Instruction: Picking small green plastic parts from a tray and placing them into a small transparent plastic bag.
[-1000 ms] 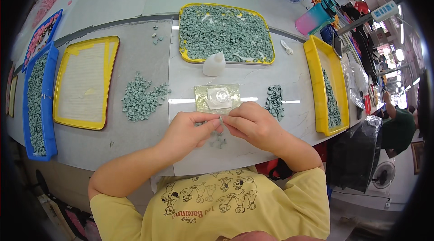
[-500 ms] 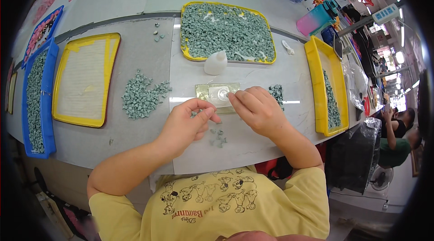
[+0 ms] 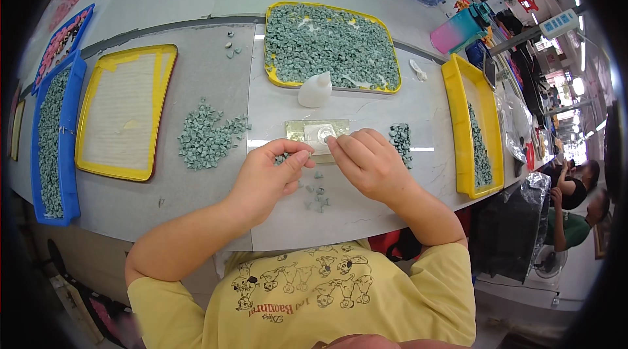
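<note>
My left hand point(image 3: 265, 175) is closed in a pinch, and a bit of a small green piece shows within its curled fingers. What its fingertips grip is too small to tell. Opposite it, my right hand point(image 3: 373, 164) is also pinched, its fingertips at the near side of a white round spot on a clear yellowish block point(image 3: 296, 130); whatever they hold is hidden. Just beyond the block stands a white squeeze bottle point(image 3: 314, 92). Several loose green pieces point(image 3: 318, 200) lie on the table below the hands. Green pieces form a pile point(image 3: 208, 136) on the left and a small block-shaped group point(image 3: 400, 143) beside my right hand.
A yellow-rimmed tray full of green pieces point(image 3: 330, 45) lies at the back. To the left are a lined yellow tray point(image 3: 124, 117) and a blue bin point(image 3: 69, 146); to the right, a yellow bin point(image 3: 463, 146). A pink-and-teal bottle point(image 3: 451, 32) stands at the back right.
My left fingertips have risen slightly and come nearer to level with the right ones. My right hand has shifted a little. The block and bottle stay where they were on the table.
</note>
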Demonstrator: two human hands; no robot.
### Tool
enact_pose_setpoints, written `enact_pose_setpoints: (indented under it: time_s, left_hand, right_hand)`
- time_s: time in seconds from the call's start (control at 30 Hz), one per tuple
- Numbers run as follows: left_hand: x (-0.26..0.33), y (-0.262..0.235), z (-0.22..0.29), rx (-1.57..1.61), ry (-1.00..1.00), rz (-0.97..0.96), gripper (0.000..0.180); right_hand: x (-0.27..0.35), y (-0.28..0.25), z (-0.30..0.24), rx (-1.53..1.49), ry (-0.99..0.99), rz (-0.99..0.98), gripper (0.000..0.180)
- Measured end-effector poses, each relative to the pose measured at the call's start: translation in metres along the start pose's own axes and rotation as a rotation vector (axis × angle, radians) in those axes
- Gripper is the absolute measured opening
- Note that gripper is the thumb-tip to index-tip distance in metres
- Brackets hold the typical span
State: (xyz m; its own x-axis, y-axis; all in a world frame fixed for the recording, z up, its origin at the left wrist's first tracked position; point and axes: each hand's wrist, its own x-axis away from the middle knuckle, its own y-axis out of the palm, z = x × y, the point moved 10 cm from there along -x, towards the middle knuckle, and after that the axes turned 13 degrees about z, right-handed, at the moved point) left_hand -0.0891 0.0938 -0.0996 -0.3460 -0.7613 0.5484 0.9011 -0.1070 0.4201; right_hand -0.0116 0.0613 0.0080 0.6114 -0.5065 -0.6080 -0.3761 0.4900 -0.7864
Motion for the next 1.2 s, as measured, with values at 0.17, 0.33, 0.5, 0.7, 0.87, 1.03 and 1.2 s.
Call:
enact_pose_setpoints:
  time_s: [0.17, 0.33, 0.5, 0.7, 0.87, 1.03, 1.2]
  left_hand:
    - [0.003, -0.003, -0.004, 0.007, -0.033, -0.017, 0.012]
    - [0.008, -0.007, -0.006, 0.027, -0.048, -0.002, 0.012]
    - [0.015, -0.008, -0.006, 0.006, -0.091, -0.027, 0.017]
    - [0.028, -0.008, -0.003, -0.013, -0.115, -0.070, 0.024]
    - [0.032, -0.012, -0.001, 0.005, -0.102, -0.097, 0.027]
    - [0.034, -0.011, -0.004, 0.047, -0.145, -0.139, 0.026]
    - [0.031, -0.014, -0.005, 0.045, -0.159, -0.129, 0.024]
  right_hand:
    - [0.001, 0.000, -0.005, -0.009, -0.014, -0.023, 0.029]
    - [-0.002, -0.007, -0.005, -0.004, -0.004, -0.024, 0.028]
    - [0.000, -0.021, 0.015, -0.251, 0.335, 0.205, 0.020]
    - [0.030, 0.020, 0.032, -0.909, 1.165, 0.161, 0.007]
    - [0.034, 0.037, 0.019, -1.188, 1.426, 0.139, 0.004]
    - [0.026, 0.035, 0.014, -1.083, 1.274, 0.176, 0.005]
    - [-0.009, -0.002, -0.004, -0.542, 0.636, 0.284, 0.019]
